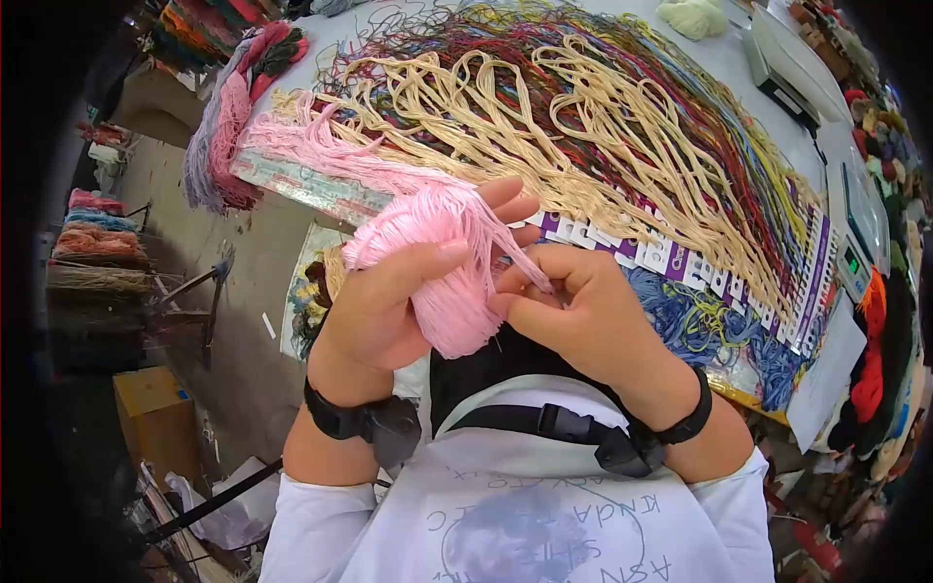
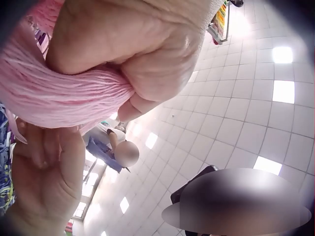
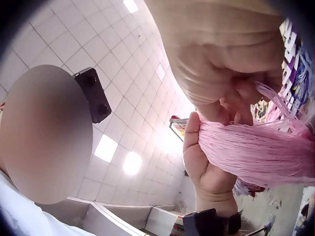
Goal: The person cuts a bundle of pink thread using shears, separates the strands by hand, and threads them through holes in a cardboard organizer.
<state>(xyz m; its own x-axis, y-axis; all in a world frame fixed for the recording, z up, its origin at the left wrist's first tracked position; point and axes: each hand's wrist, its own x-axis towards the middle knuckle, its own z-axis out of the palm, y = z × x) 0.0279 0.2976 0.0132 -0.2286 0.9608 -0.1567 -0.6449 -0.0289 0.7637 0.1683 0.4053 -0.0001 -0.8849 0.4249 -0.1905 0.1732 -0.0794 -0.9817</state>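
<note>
A thick bundle of pale pink thread (image 1: 455, 309) lies across my left hand (image 1: 374, 296), whose thumb and fingers hold it. Just to the right, my right hand (image 1: 588, 306) pinches a few of its strands between thumb and fingertips. From the bundle a long pink tail (image 1: 340, 160) runs back over the table. In the left wrist view the pink thread (image 2: 64, 93) passes under the curled left hand (image 2: 133, 44). The right wrist view has the right fingers (image 3: 236, 105) at the strands, with the left palm (image 3: 209, 167) behind the bundle.
Cream hanks (image 1: 486, 107) and multicoloured threads cover the table, their ends along a row of purple-and-white cards (image 1: 680, 262). Blue thread (image 1: 700, 316) lies at the near edge. A scale (image 1: 855, 257) stands at right. A cardboard box (image 1: 155, 418) is on the floor at left.
</note>
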